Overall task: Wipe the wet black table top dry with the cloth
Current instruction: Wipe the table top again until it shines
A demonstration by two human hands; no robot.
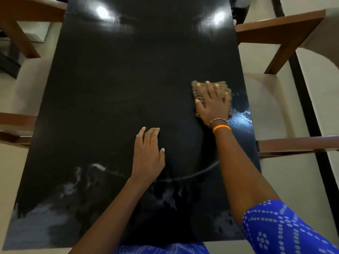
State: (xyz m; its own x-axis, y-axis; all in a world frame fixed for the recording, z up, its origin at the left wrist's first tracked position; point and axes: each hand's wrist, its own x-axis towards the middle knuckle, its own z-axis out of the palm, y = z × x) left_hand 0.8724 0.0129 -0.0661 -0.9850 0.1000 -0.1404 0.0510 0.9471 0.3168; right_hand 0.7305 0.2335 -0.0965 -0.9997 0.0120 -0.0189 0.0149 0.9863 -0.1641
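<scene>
Here, a cloth pressed flat near the table's right edge

The black table top (pixel 128 85) fills most of the view, running away from the person toward two bright light reflections at its far end. The right hand (pixel 213 103) lies palm down on a brownish cloth (pixel 197 90), fingers spread wide and flat, pressing it to the surface rather than gripping it. The cloth sits near the right edge of the table, roughly halfway along its length, and shows around the fingertips and along the thumb side of the hand. On that wrist are a thin beaded bracelet (pixel 217 121) and an orange band (pixel 221 128).

The left hand (pixel 148 154) rests palm down on bare table closer to the person, fingers together and stretched out flat, with nothing under or in it. It lies well apart from the cloth, nearer the middle of the table's width.

Wet patches (pixel 55 215) show as pale, streaky sheen across the near end of the table, and a smaller shiny patch lies just to the right of the cloth by the edge. A faint curved line runs across the surface between the near wet area and the darker, duller middle.

A blue patterned sleeve (pixel 278 230) covers the right upper arm. Brown wooden chairs (pixel 286 32) with pale seats stand on both sides of the table.
</scene>
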